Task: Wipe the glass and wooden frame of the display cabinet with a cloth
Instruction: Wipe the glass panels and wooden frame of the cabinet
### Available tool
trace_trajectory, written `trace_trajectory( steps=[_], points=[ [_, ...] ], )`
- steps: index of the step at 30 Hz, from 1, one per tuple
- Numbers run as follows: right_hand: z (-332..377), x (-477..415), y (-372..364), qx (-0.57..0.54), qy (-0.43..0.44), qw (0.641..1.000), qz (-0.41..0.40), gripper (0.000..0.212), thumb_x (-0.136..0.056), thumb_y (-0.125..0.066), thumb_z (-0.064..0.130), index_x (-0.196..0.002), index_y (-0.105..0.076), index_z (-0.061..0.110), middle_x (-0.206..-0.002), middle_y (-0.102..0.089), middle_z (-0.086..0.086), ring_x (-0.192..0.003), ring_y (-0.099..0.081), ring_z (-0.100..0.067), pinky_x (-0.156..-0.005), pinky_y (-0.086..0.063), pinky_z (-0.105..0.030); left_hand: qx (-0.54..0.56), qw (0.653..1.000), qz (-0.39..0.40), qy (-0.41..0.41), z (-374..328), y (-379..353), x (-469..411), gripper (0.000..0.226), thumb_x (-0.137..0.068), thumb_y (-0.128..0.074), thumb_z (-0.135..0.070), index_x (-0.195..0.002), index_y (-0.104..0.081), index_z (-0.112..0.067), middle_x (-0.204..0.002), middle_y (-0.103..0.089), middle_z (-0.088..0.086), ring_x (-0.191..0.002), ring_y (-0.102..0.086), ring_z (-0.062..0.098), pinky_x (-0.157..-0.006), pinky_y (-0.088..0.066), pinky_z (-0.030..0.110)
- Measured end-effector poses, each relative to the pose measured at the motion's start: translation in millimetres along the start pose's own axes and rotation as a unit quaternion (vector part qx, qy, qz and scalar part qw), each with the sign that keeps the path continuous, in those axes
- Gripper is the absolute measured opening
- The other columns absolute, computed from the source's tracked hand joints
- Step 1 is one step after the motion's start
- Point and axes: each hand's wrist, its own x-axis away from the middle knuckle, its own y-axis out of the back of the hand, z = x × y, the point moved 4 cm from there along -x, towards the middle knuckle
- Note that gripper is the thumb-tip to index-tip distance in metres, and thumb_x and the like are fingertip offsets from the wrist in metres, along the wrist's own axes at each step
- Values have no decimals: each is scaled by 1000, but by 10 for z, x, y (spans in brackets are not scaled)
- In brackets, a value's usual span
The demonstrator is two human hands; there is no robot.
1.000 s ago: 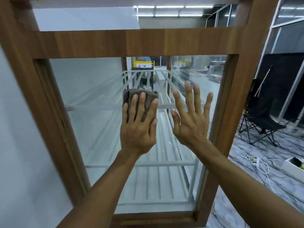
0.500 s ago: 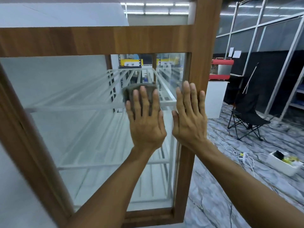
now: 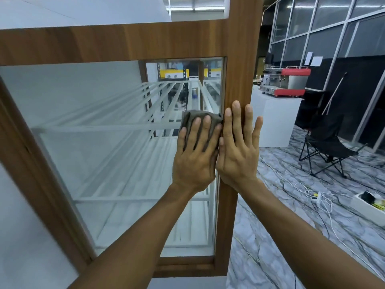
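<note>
The display cabinet has a brown wooden frame point(image 3: 129, 42) around a large glass pane point(image 3: 100, 159), with white slatted shelves behind it. My left hand point(image 3: 195, 159) presses a grey-brown cloth point(image 3: 198, 117) flat against the glass, close to the pane's right edge. Only the cloth's top edge shows above my fingers. My right hand point(image 3: 239, 151) lies flat, fingers spread, on the right wooden upright point(image 3: 241, 59), touching my left hand.
Right of the cabinet is a marbled floor with a white cable and power strip point(image 3: 316, 197), a white box point(image 3: 368, 207), a black folding chair point(image 3: 327, 147), and a white counter point(image 3: 275, 122) carrying a red machine point(image 3: 287, 80). Glass wall panels stand behind.
Both hands have slid right across the pane. My left hand with the cloth now sits at the glass's right edge, and my right hand has moved from glass onto the wooden upright.
</note>
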Motion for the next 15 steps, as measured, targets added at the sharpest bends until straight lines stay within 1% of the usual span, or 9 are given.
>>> trace_trajectory(
  steps=[2, 3, 6, 8, 10, 13, 15],
  points=[
    [140, 30, -58, 26, -21, 999, -14, 55, -105, -31, 15, -155, -25, -6, -163, -22, -17, -157, 0, -27, -126, -11, -60, 3, 1000, 8, -23, 79, 24, 65, 54, -110, -31, -34, -161, -19, -17, -166, -22, 11, -160, 1, 24, -130, -7, 47],
    [219, 55, -96, 34, -20, 999, -13, 57, -104, -33, 15, -156, -23, -5, -164, -19, -16, -158, 3, -25, -126, -8, -58, 7, 1000, 8, -14, 137, 49, 72, 54, -110, -30, -35, -161, -19, -18, -165, -22, 10, -160, 1, 23, -130, -7, 47],
    [461, 142, -218, 49, 21, 999, 11, 61, -104, -36, 17, -158, -14, 1, -164, -20, -13, -158, 5, -24, -128, -1, -52, -6, 1000, 4, 24, 389, 121, 165, 54, -111, -28, -36, -161, -20, -17, -166, -21, 10, -160, 0, 24, -130, -7, 47],
    [584, 151, -301, 43, 27, 998, 25, 59, -105, -31, 17, -158, -10, 4, -164, -21, -13, -158, 7, -23, -129, 2, -50, -13, 1000, 8, 20, 559, 168, 247, 53, -111, -28, -35, -161, -21, -17, -166, -21, 11, -160, -1, 24, -130, -8, 47],
    [714, 131, -395, 15, 31, 998, 44, 55, -107, -26, 17, -158, -8, 4, -165, -19, -14, -158, 9, -22, -129, 3, -49, -15, 1000, 9, 13, 720, 242, 313, 52, -111, -28, -34, -160, -22, -17, -166, -21, 13, -160, -2, 23, -130, -9, 47],
    [928, 103, -543, -13, 44, 997, 69, 58, -107, -30, 20, -158, -6, 4, -165, -13, -17, -158, 8, -23, -128, 3, -52, -10, 1000, 9, 20, 1002, 351, 413, 53, -110, -30, -34, -160, -23, -18, -167, -19, 9, -160, -4, 25, -129, -10, 49],
    [1083, 91, -648, -18, 37, 996, 79, 62, -107, -31, 24, -158, -3, 5, -166, -7, -16, -158, 8, -24, -127, 5, -56, -18, 999, 14, 30, 1227, 420, 510, 55, -109, -32, -34, -161, -22, -20, -168, -16, 7, -160, -4, 26, -129, -10, 50]
  ],
)
